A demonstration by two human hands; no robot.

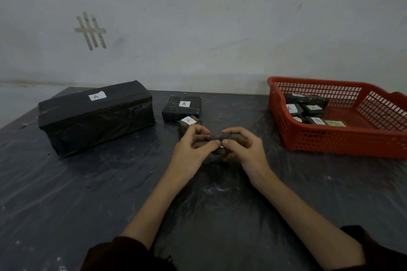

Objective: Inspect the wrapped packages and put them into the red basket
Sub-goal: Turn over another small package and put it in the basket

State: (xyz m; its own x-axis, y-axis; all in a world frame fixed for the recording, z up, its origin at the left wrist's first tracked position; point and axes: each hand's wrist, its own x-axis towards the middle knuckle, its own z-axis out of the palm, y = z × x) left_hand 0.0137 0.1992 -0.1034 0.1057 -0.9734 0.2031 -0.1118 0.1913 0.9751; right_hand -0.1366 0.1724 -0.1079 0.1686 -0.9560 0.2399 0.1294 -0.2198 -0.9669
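At frame centre, my left hand [193, 145] and right hand [242, 145] curl fingers around a small package [219, 138], raised off the surface for inspection; basket [330, 138] waits at right.

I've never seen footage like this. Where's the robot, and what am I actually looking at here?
There is no robot: this single picture comes from a camera worn on a person's head, looking forward and down. The left hand and right hand together pinch a small dark wrapped package over the dark table. Behind them lie a small package and a flatter package, each with a white "A" label; a big black wrapped box sits to the left. On the right stands the red basket, with several labelled packages already inside.
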